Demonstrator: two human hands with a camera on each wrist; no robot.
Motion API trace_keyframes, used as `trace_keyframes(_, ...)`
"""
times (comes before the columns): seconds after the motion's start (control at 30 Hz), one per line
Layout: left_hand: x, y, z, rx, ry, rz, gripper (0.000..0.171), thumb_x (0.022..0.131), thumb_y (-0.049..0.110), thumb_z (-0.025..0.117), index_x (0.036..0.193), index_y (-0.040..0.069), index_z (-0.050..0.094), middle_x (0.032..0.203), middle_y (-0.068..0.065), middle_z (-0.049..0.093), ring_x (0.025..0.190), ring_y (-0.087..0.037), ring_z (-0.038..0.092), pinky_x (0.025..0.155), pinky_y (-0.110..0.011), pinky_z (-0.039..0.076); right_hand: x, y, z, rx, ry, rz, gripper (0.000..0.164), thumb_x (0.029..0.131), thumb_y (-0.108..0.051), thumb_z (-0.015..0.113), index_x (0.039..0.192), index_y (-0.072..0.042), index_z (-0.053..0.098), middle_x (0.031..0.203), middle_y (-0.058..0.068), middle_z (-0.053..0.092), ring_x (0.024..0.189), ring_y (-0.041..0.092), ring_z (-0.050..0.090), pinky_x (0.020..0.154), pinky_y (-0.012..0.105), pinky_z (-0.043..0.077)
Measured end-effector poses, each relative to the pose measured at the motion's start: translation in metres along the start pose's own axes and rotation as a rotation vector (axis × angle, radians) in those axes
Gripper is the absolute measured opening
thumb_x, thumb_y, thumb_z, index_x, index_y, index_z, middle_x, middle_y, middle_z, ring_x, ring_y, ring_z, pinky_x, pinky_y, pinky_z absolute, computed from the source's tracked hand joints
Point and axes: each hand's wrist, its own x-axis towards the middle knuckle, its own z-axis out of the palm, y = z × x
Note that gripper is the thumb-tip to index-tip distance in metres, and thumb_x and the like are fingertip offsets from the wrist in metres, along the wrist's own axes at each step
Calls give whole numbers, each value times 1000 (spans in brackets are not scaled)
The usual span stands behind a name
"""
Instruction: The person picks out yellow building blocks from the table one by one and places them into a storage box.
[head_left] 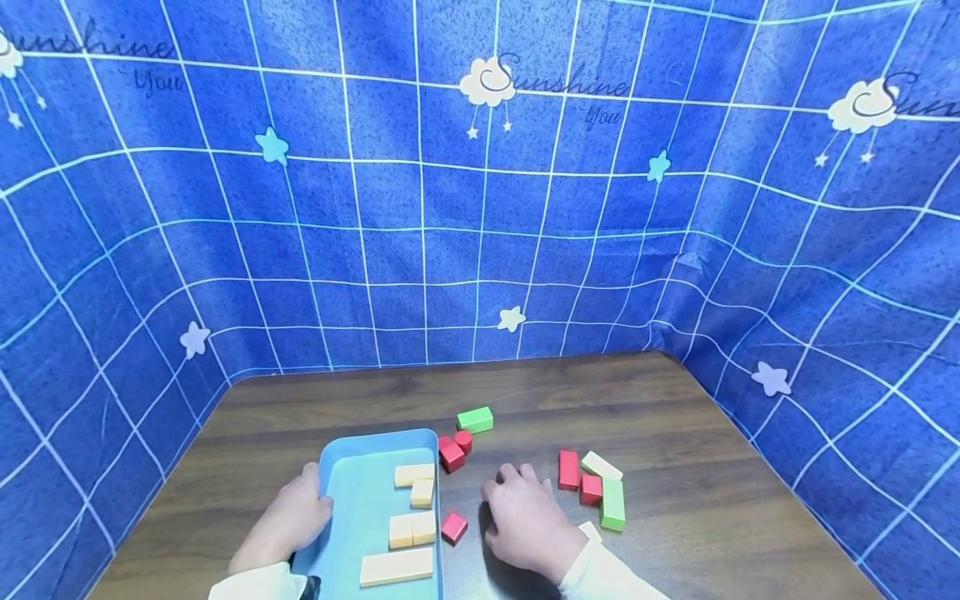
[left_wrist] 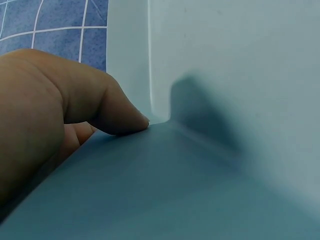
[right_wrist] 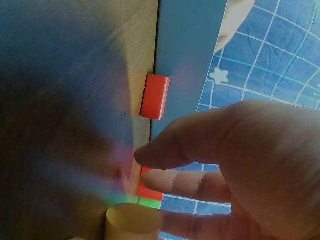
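My left hand [head_left: 298,510] grips the left wall of a light blue tray [head_left: 345,483]. In the left wrist view, the thumb [left_wrist: 120,112] presses inside that wall, with fingers behind it. Several cream wooden blocks [head_left: 396,567] lie along the tray's right side. My right hand [head_left: 528,517] is low over the table right of the tray, palm down, fingers bent loosely and spread from the thumb. In the right wrist view nothing shows between thumb and forefinger; a rounded yellow block [right_wrist: 132,220] overlaps a lower finger. A red block [head_left: 453,527] lies between tray and hand.
Red blocks [head_left: 452,455], a red cylinder [head_left: 463,442] and a green block [head_left: 476,420] sit near the tray's far right corner. Right of my right hand are red blocks [head_left: 567,470], a green block [head_left: 612,504] and cream blocks [head_left: 602,465]. A blue curtain [head_left: 450,250] surrounds the wooden table [head_left: 600,392].
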Motion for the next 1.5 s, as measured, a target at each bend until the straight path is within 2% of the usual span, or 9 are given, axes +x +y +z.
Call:
trace_keyframes(0.13, 1, -1, 1, -1, 6, 2, 58, 98, 9, 47, 142, -23, 26, 130, -38, 56, 110, -40, 61, 96, -65, 50, 0, 1, 1, -32, 2, -38, 29, 72, -25, 81, 99, -16, 74, 96, 3, 62, 87, 26, 55, 72, 45, 53)
trace_keyframes(0.23, 0, -1, 1, -12, 3, -2, 58, 98, 8, 47, 143, -22, 26, 131, -39, 55, 111, -41, 61, 97, -67, 49, 0, 1, 1, -39, -9, -63, 31, 70, -24, 82, 99, -15, 73, 95, 4, 62, 85, 25, 54, 76, 38, 51)
trace_keyframes(0.43, -1, 1, 1, -30, -4, -8, 58, 98, 8, 46, 144, -22, 25, 134, -40, 53, 115, -43, 61, 99, -69, 47, 0, 2, -1, -17, -88, -74, 35, 67, -23, 84, 99, -17, 71, 97, 3, 60, 86, 25, 54, 76, 38, 51)
trace_keyframes(0.57, -2, 2, 0, -26, -3, -5, 58, 99, 8, 46, 144, -23, 25, 134, -41, 53, 115, -45, 61, 99, -69, 47, -1, 3, -1, -6, -162, -54, 42, 68, -25, 86, 107, -19, 72, 101, 2, 59, 89, 24, 53, 77, 38, 52)
trace_keyframes(0.7, -3, 2, 0, -23, -6, -6, 58, 99, 8, 46, 143, -23, 25, 134, -41, 52, 116, -45, 60, 98, -69, 47, -1, 3, -2, 2, -201, -33, 49, 67, -24, 88, 112, -20, 71, 103, 3, 59, 89, 24, 53, 77, 39, 52)
trace_keyframes(0.97, -3, 4, -1, -23, -9, -14, 59, 99, 8, 47, 143, -23, 25, 132, -39, 53, 113, -41, 60, 98, -66, 48, -2, 3, -3, -23, -181, -25, 51, 68, -18, 88, 115, -15, 71, 103, 7, 59, 88, 26, 57, 77, 40, 55)
trace_keyframes(1.2, -2, 4, -2, -30, -9, -14, 58, 99, 8, 47, 143, -23, 25, 132, -39, 54, 114, -43, 60, 98, -67, 48, -1, 3, -2, -15, -151, -19, 50, 70, -16, 87, 117, -10, 70, 103, 11, 59, 84, 26, 60, 78, 42, 57)
trace_keyframes(1.37, -2, 4, -2, -36, -11, -14, 58, 99, 8, 47, 143, -23, 25, 132, -39, 54, 113, -42, 60, 97, -67, 48, -1, 4, 0, -9, -97, -39, 49, 70, -14, 85, 116, -9, 69, 97, 10, 61, 79, 24, 61, 76, 41, 58)
trace_keyframes(1.5, -1, 3, -2, -35, -19, -17, 59, 100, 9, 46, 144, -22, 23, 135, -41, 51, 115, -43, 59, 98, -67, 48, 0, 4, 0, -16, -49, -53, 44, 69, -12, 84, 110, -9, 68, 91, 9, 63, 77, 23, 62, 74, 40, 58)
